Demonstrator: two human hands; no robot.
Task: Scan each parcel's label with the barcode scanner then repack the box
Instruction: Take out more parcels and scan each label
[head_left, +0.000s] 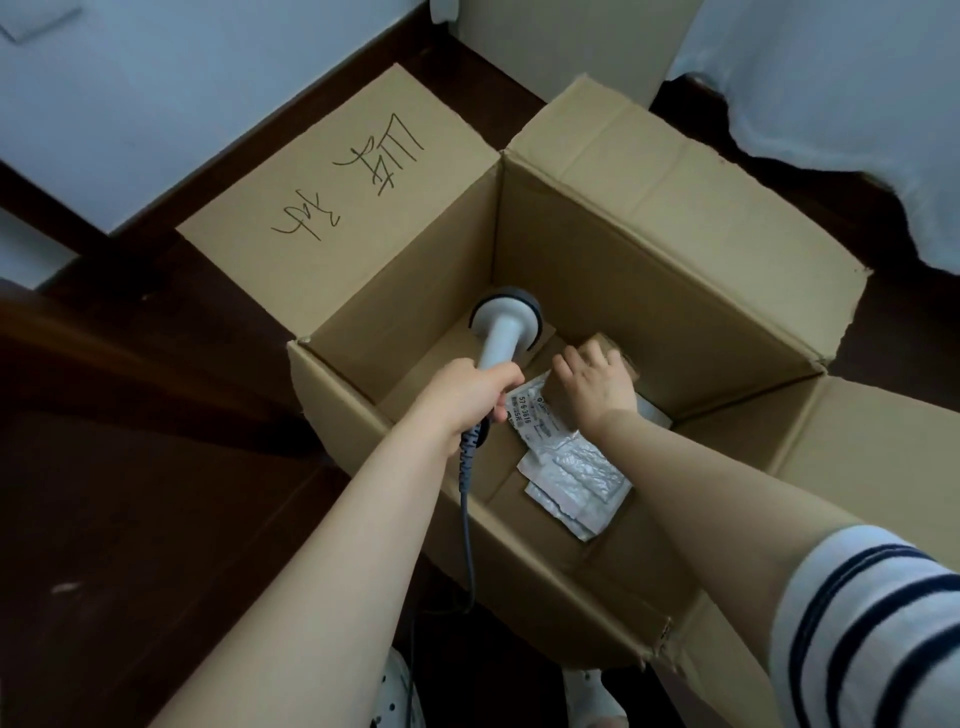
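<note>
**A:** What's on the left?

**B:** A dark wooden floor (130, 467), and the cardboard box's (623, 270) left flap (337, 171), folded out flat with black handwriting on it.

**A:** And the left hand?

**B:** The left hand (470, 395) reaches over the box's near-left wall with all its fingers wrapped tight round the handle of a grey barcode scanner (503, 325). The scanner's head points down into the box. Its coiled cable (467, 519) hangs under the wrist.

**A:** Where are the parcels?

**B:** On the box floor. Silver bubble mailers (571, 467) lie overlapping near the middle, and the top one bears a white printed label (530, 410) just beside the left hand.

**A:** The right hand?

**B:** The right hand (597, 384) is deep in the box, past the mailers. Its fingers are bent over a small brown parcel (605, 342) by the far wall, gripping it. The hand hides most of that parcel.

**A:** Further right?

**B:** The right flap, open, and a white sleeve (872, 623) with dark stripes.
</note>
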